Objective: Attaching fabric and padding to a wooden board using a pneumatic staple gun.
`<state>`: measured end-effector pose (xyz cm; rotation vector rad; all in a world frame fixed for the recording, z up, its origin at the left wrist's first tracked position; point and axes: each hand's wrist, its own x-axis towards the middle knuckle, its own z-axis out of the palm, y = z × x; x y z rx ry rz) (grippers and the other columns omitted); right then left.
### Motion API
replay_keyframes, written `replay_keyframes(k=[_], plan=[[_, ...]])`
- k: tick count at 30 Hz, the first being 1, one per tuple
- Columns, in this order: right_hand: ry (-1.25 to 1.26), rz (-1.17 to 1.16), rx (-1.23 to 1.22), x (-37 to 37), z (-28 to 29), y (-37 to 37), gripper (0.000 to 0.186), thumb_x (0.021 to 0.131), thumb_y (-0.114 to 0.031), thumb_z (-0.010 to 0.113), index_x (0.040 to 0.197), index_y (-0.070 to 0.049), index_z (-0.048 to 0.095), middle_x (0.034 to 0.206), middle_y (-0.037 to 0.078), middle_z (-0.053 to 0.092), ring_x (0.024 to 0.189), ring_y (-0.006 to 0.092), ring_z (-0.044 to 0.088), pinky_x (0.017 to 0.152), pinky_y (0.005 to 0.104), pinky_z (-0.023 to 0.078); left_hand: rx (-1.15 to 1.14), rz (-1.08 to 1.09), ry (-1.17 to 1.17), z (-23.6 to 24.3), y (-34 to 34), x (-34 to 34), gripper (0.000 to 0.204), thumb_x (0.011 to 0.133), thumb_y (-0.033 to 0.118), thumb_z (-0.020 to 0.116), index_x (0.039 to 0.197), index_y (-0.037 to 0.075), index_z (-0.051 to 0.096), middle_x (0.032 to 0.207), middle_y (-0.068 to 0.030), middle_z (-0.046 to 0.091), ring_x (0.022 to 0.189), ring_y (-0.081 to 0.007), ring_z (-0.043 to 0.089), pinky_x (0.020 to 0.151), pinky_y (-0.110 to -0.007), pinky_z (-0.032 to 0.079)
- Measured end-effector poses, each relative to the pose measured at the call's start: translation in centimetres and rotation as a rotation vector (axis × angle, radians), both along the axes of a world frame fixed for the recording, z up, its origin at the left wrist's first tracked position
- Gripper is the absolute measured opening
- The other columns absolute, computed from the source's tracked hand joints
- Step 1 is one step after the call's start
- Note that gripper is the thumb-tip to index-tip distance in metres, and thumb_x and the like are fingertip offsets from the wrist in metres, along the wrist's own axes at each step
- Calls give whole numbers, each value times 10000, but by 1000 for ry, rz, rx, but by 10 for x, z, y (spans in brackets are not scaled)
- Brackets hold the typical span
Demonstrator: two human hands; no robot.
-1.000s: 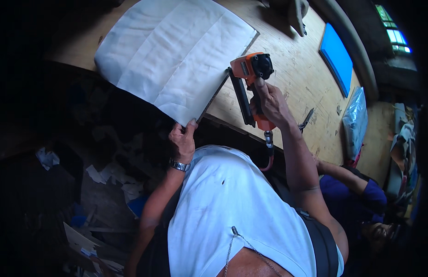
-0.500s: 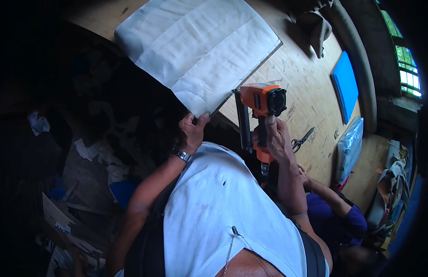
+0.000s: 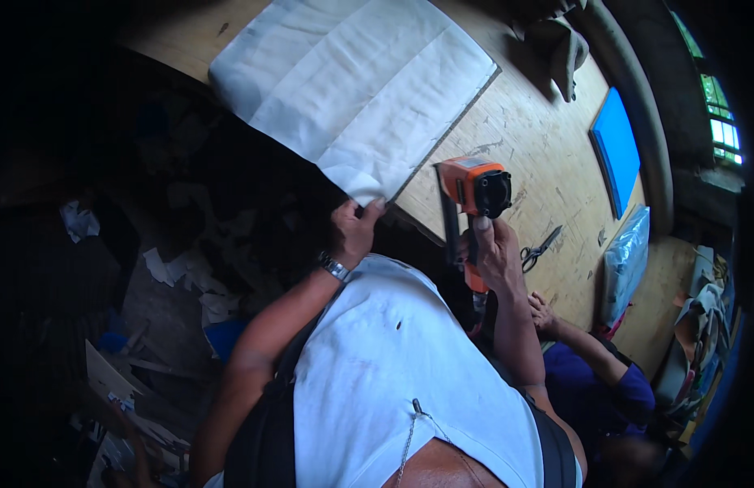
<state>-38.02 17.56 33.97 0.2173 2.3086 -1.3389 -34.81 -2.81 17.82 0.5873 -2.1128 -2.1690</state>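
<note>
A white fabric-covered panel [image 3: 369,81] lies on the wooden table, its near corner jutting over the edge. At that corner my left hand [image 3: 357,232], a metal watch on its wrist, pinches the fabric between thumb and fingers, and the cloth bunches there. My right hand [image 3: 499,259] is wrapped round the handle of an orange and black pneumatic staple gun [image 3: 473,185]. The gun is held upright to the right of the panel's corner, apart from it. Its nose and trigger are partly hidden.
Black scissors [image 3: 541,250] lie on the wooden table [image 3: 531,146] beyond my right wrist. Farther right are a blue pad [image 3: 616,153] and a plastic-wrapped pack [image 3: 626,264]. A co-worker's arm [image 3: 584,346] rests at the table's edge. Scraps [image 3: 182,268] litter the dark floor at left.
My left hand has shifted slightly right, and the cloth at the corner is now more folded. The staple gun has come a little nearer to me. The view has shifted slightly.
</note>
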Motion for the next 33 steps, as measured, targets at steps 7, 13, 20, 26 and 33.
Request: replay_keyframes(k=[7,13,20,26,33], plan=[[382,50,909,-35,-67,44,597,960,-328,583,1443,-28,401,995,238,634,889,420,650,754,505,516,420,-200,-303,22,40,-20,257,927,247,698,904,-9,679,785,-46,689,645,-119,649,618,-264,576],[755,-48,459,-30,-62,16,314,949,-271,623,1109,-2,655,876,133,647,767,280,635,688,399,502,398,-86,-230,34,22,-12,207,940,222,688,915,17,672,723,-29,643,615,-84,615,592,-238,567],[-188,-388,-410,-40,-89,-39,284,940,-307,683,909,-25,679,649,-18,558,492,45,460,406,226,346,142,-192,-177,48,13,-16,207,947,241,683,875,49,660,696,-2,629,598,-57,590,583,-227,536],[-197,-461,-543,-33,-106,-49,292,891,-295,713,873,-4,688,675,2,590,448,64,450,384,224,355,168,-197,-167,61,11,-12,224,960,255,668,908,38,678,733,4,646,601,-62,591,573,-227,514],[-210,-403,-538,-26,-100,-51,200,885,-254,733,925,-63,685,696,-35,574,521,45,476,424,208,349,-246,-871,45,124,-60,-48,178,878,157,731,999,31,701,884,-50,698,771,-126,630,716,-286,510]])
